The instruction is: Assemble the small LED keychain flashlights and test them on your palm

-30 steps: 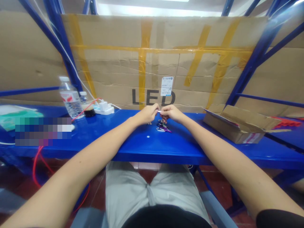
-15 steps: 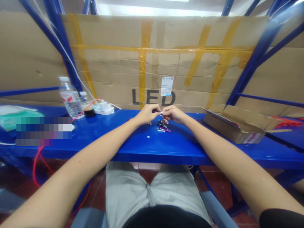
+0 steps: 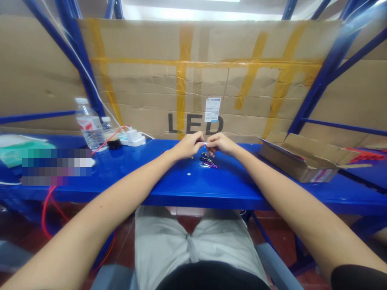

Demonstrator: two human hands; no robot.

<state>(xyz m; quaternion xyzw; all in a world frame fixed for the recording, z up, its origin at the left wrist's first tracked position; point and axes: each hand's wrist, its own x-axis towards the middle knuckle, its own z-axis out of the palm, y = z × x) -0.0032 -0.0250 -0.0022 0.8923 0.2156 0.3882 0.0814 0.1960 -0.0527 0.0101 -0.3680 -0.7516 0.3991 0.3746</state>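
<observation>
My left hand [image 3: 191, 145] and my right hand [image 3: 219, 144] meet fingertip to fingertip just above the blue table, both closed in a pinch. Between them is a small slender piece with a pale end [image 3: 205, 143], mostly covered by the fingers and too small to name. Below my right hand lie several small metal clips [image 3: 207, 159] that look like carabiners, some dark, and a purple and silver one [image 3: 209, 165] at the front. A few tiny metal parts [image 3: 191, 157] show beneath my left hand, partly hidden by it.
On the left stand a water bottle [image 3: 90, 128], a smaller bottle with dark liquid [image 3: 111, 135] and a white power strip [image 3: 133, 138] with cables. An open cardboard box [image 3: 302, 161] is on the right. A large cardboard sheet [image 3: 145, 88] closes off the back.
My left fingers have shifted slightly and cover more of the slender piece and of the tiny metal parts below. My right hand stays almost in place.
</observation>
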